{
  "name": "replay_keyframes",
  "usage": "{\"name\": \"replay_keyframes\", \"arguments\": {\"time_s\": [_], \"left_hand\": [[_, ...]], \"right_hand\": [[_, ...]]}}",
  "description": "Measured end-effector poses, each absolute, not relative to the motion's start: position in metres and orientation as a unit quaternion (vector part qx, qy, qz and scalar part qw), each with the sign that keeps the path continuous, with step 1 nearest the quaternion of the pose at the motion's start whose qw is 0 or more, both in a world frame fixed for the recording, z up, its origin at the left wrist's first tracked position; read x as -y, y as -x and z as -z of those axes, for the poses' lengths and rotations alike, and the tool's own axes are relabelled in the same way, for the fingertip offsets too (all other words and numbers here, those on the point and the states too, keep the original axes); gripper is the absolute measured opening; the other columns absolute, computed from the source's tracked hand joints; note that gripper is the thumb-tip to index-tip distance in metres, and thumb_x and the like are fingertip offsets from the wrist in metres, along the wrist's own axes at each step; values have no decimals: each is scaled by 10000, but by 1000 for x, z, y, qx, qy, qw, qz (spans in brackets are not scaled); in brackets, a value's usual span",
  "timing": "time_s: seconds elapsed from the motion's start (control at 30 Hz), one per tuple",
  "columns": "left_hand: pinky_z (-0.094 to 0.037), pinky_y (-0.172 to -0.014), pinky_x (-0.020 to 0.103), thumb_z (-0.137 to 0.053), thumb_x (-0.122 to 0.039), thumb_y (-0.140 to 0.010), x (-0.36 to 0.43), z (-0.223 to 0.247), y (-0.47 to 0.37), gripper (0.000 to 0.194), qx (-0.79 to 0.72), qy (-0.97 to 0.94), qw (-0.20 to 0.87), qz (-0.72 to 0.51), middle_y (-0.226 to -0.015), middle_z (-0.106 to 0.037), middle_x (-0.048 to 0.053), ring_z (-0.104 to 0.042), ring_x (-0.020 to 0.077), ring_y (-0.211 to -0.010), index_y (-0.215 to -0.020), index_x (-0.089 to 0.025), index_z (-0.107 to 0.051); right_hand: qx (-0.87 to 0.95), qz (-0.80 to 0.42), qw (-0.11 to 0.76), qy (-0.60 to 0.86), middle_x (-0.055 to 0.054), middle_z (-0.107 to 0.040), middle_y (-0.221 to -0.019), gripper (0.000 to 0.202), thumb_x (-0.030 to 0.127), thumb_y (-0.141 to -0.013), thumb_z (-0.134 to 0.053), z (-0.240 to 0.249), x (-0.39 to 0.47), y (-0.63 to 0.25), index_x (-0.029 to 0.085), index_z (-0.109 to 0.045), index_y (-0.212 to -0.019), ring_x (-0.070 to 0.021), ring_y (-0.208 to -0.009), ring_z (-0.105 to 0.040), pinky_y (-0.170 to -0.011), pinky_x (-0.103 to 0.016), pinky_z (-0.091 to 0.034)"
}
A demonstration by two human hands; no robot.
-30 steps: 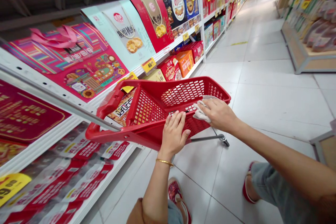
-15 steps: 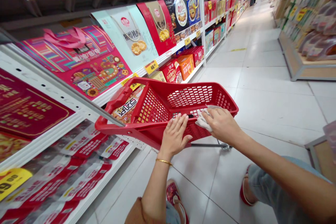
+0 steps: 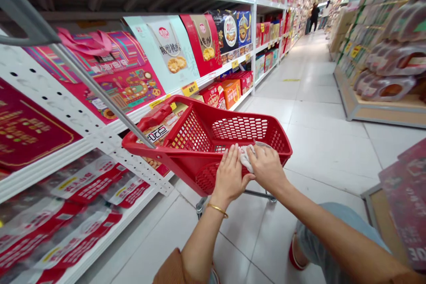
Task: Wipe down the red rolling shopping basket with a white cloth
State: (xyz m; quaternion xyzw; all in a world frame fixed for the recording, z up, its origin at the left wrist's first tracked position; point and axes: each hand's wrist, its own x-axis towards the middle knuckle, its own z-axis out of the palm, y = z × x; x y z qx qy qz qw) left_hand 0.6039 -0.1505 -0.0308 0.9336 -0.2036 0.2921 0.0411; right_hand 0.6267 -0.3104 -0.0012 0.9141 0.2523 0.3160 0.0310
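Note:
A red plastic shopping basket cart (image 3: 179,159) with perforated sides and a long metal handle bar (image 3: 106,102) stands in front of me. My right hand (image 3: 268,166) is closed round a whitish cloth (image 3: 246,158) and presses it on the cart's near rim. My left hand (image 3: 229,175), with a gold bangle at the wrist, lies flat over the same rim, fingers stretched out and thumb spread. Its fingertips are right beside the cloth. Part of the cloth is hidden under the right hand's fingers.
Shelves on the left hold gift boxes (image 3: 164,49), yellow price tags (image 3: 189,88) and wrapped packs of bottles (image 3: 76,213) low down. A display stand (image 3: 382,108) with packaged goods is on the right. Two people (image 3: 313,17) are far down the tiled aisle (image 3: 309,142).
My right hand has moved left along the rim with the cloth, closing the gap to my left hand. The view has tilted up, showing more of the aisle.

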Motion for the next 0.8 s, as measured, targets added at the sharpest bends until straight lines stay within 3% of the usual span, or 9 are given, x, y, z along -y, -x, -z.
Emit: {"name": "replay_keyframes", "arguments": {"time_s": [0.27, 0.53, 0.8], "left_hand": [[-223, -1217, 413, -230, -643, -975, 155, 33, -609, 804, 215, -927, 89, -294, -1563, -330, 163, -207, 243, -1494, -1467, -20, -354], [-221, -1216, 397, -203, -654, -973, 147, 31, -610, 812, 216, -931, 108, -275, -1535, -393, 149, -286, 238, -1468, -1459, -30, -385], [-244, -1204, 402, -277, -665, -957, 145, 29, -608, 796, 221, -935, 96, -260, -1548, -375, 132, -292, 241, -1465, -1483, -72, -357]], "right_hand": [[-276, -332, 45, -901, -183, -663, -1156, 393, 233, -885, -548, 3, 312, -633, 104, -622, -1249, -299, -958, -576, -842, -421, -411], [-314, -349, 15, -883, -166, -660, -1163, 409, 203, -849, -563, 8, 315, -642, 132, -622, -1248, -277, -982, -581, -880, -407, -431], [-313, -361, -12, -878, -164, -655, -1165, 393, 185, -874, -543, 19, 352, -653, 119, -616, -1254, -273, -1044, -587, -876, -395, -468]]}}
